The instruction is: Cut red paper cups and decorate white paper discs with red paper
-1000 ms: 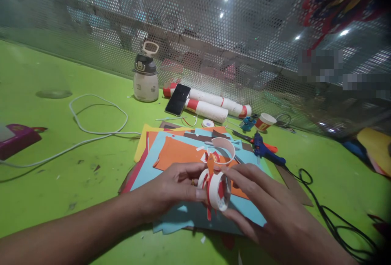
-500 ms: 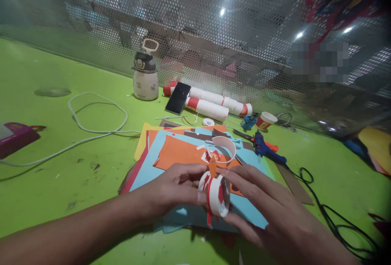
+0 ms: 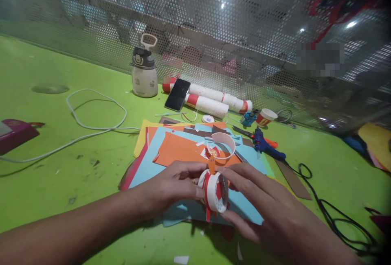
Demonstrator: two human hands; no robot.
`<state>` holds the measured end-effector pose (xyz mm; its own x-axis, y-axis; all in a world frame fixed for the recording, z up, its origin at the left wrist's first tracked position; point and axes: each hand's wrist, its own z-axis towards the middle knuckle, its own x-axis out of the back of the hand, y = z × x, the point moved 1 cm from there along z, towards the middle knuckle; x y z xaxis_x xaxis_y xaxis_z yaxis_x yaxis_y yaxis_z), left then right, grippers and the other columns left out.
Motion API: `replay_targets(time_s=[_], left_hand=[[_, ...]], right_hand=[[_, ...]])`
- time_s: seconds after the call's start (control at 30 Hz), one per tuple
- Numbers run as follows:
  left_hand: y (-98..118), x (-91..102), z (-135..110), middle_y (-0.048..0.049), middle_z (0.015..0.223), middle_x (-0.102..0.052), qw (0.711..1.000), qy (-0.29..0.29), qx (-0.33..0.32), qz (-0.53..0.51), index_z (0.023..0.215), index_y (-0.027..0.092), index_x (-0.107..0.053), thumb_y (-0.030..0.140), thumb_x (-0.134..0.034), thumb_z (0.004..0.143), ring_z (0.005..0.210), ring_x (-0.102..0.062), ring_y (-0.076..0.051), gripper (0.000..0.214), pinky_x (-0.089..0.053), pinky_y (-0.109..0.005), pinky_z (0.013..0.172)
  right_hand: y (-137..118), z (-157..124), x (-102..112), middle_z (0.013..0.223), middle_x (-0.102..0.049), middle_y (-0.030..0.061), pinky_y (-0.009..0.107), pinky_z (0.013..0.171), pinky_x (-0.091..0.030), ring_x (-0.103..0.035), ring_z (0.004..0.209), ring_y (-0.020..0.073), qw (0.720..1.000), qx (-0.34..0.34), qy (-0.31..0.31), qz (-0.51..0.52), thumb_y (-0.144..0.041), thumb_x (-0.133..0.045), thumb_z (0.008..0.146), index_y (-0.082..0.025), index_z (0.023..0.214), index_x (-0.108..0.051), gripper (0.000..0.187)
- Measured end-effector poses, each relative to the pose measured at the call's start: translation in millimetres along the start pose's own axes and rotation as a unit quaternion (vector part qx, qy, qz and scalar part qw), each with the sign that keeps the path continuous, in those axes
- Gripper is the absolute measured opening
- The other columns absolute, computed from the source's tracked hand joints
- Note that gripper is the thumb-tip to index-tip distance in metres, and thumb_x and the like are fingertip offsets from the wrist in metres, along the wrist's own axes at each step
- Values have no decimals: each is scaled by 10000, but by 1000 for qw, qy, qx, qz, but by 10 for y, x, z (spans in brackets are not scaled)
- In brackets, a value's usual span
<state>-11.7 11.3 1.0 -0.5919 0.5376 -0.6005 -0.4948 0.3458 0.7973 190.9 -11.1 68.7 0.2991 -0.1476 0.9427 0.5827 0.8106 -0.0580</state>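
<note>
My left hand grips a short cut paper cup, white with red marks, its thumb on the near side and its fingers behind. An orange paper piece sticks up from the cup's top, and red paper strips hang below it. The cup lies on its side, its round opening turned to the right. My right hand closes round that opening, index fingertip at the upper rim and thumb at the lower rim. Beneath both hands lie sheets of blue paper and orange paper.
A cut cup ring lies on the paper pile. Beyond are a blue glue gun with a black cord, an upright paper cup, stacked cups, a phone and a bottle. A white cable crosses the left side.
The held cup has turned slightly, with both hands staying around it. The whole view has shifted a little, so the table things sit slightly higher.
</note>
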Motion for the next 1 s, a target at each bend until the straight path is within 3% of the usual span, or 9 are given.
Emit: replay_targets(time_s=[0.33,0.53,0.83,1.0], left_hand=[[19,-11,-2,-70,1005,-746,999,-15,24,42,1191,188,-683,189,-729,800,922,-663,-165,394,-471,-277,866],[18,-19,13,-81,1056,-738,999,-17,22,34,1195,183,-672,156,-733,794,964,-669,-180,406,-473,-293,893],[14,-50,0,-104,1135,-718,999,-20,15,45,1188,174,-669,142,-722,798,1022,-668,-196,395,-481,-299,895],[-4,-60,-4,-108,1157,-708,998,-21,9,52,1208,180,-663,167,-726,801,1061,-652,-216,412,-477,-324,910]], right_hand=[[34,-31,-32,1232,-609,164,367,866,-585,-625,1118,245,999,-23,-24,19,-236,-564,934,-142,1310,-482,396],[4,1,-8,1221,-599,142,360,818,-594,-631,1096,248,998,-45,-32,43,-408,-575,929,-191,1333,-456,473],[-72,70,-21,1113,-601,105,299,789,-576,-636,982,195,992,-70,-10,107,-211,-581,906,-188,1283,-516,384],[-84,73,-12,1083,-602,95,303,771,-574,-638,938,191,989,-75,-10,130,-191,-593,891,-193,1207,-556,318]])
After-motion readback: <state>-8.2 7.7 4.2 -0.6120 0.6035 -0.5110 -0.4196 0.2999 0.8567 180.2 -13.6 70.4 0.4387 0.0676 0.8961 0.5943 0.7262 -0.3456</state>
